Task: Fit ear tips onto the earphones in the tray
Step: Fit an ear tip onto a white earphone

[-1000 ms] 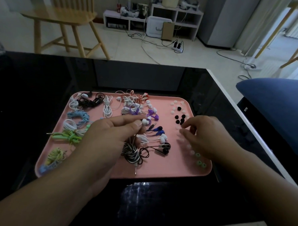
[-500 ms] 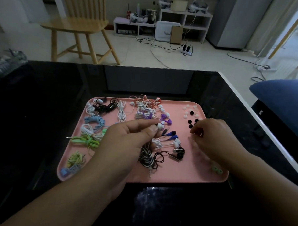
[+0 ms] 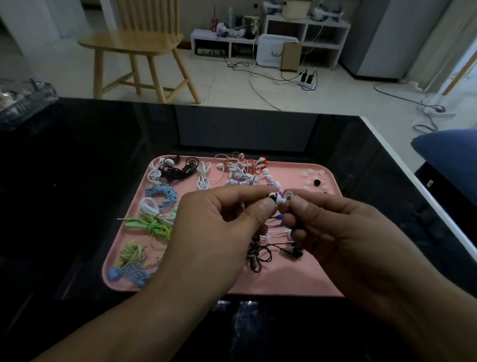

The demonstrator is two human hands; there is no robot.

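Both forearms reach in from the bottom edge and meet above the middle of the pink tray [image 3: 304,282], backs of the hands toward the camera. The left hand [image 3: 216,234] is raised over the tray's centre with its thumb and forefinger pinching a black-and-white earbud [image 3: 275,198]; the other fingers curl loosely beneath. The right hand [image 3: 347,240] mirrors it, its thumb and forefinger pinching a pale, translucent ear tip [image 3: 288,196] held right against the earbud's nozzle. Whether the tip is already seated on the nozzle or only touching it is hard to judge in this dim light.

A thin cable appears to hang from the earbud down toward a dark coiled bundle [image 3: 256,252] lying on the tray under the hands. More coiled earphones lie along the tray's left side: light blue [image 3: 161,194], green [image 3: 149,225], and yellow-green [image 3: 131,251]. A scatter of loose ear tips [image 3: 312,178], white and black, sits in the far right corner. The tray rests on a glossy black table [image 3: 68,173].
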